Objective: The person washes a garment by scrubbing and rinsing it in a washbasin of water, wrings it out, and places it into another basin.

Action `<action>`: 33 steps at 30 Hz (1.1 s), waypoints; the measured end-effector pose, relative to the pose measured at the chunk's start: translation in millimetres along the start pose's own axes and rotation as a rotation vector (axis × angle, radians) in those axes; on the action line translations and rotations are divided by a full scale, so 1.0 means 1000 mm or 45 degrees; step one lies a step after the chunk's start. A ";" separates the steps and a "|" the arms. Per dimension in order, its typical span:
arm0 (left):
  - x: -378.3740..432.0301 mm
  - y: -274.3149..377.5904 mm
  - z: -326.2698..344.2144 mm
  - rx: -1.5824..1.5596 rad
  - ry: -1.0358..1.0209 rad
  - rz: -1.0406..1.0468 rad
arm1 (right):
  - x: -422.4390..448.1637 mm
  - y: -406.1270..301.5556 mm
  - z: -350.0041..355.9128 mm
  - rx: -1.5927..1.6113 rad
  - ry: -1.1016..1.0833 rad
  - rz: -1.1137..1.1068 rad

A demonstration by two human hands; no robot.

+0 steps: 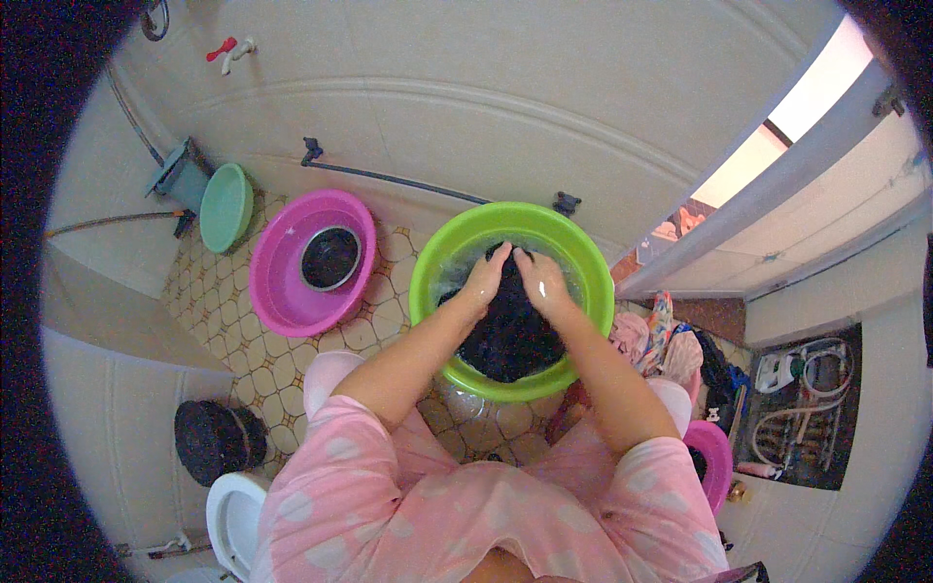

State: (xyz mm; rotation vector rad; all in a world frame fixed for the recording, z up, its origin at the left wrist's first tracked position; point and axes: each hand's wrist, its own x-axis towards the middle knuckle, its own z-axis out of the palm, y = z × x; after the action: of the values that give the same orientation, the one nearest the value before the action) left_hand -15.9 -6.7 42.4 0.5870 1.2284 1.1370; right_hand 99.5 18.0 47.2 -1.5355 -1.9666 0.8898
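A lime-green plastic basin (421,306) stands on the floor in front of me, between my knees. Wet black cloth (514,335) fills much of it, with sudsy water (453,271) around the far side. My left hand (487,280) and my right hand (541,280) grip a bunched part of the cloth near the middle of the basin. Their thumbs lie close together, pointing away from me. Most of the fingers are hidden in the dark fabric. Wet foam shows on both hands.
Left of the green basin is a pink basin (280,310) holding a round metal-rimmed bowl (332,257). Beyond it leans a mint-green basin (226,209). Piled clothes (656,342) lie at right, near another pink basin (718,463). A dark pipe (397,179) runs along the wall.
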 end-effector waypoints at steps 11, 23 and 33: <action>-0.004 0.016 -0.009 0.404 -0.241 0.586 | -0.015 -0.011 -0.047 0.361 -0.574 -0.395; -0.020 0.009 -0.050 1.335 -0.506 0.284 | -0.013 0.021 -0.059 0.864 -0.149 -0.138; -0.040 0.028 -0.037 0.958 -0.200 0.326 | -0.024 0.005 -0.092 1.730 -0.105 -0.109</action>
State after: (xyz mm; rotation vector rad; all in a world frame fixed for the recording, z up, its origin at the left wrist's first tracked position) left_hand -57.8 -40.3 72.7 1.4033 1.4608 0.7839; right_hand 174.4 13.6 105.5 -0.5796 -0.9222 1.7126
